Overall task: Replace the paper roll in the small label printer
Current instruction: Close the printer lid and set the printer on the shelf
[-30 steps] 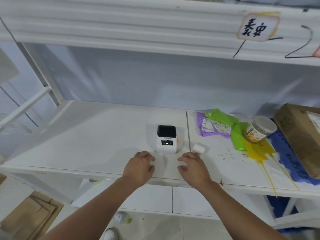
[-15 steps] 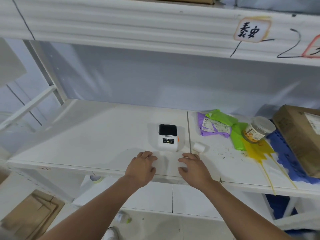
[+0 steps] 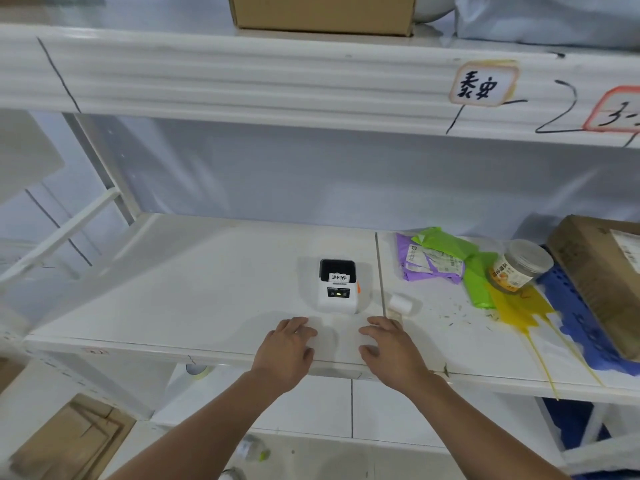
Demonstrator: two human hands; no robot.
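Parcel storeroom: hand-labelled white shelving (image 3: 242,81), cardboard boxes (image 3: 322,12), mailer bags (image 3: 433,261).

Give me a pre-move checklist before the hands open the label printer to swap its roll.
1. Left hand free, flat on shelf: ok.
2. Right hand free, flat on shelf: ok.
3. Label printer upright, within reach ahead of both hands: ok.
4. Paper roll lying right of printer, unobstructed: ok.
5. Printer lid shut, a printed label sticking out of slot: not ok, tear off first.
6. How much paper is left inside: cannot tell.
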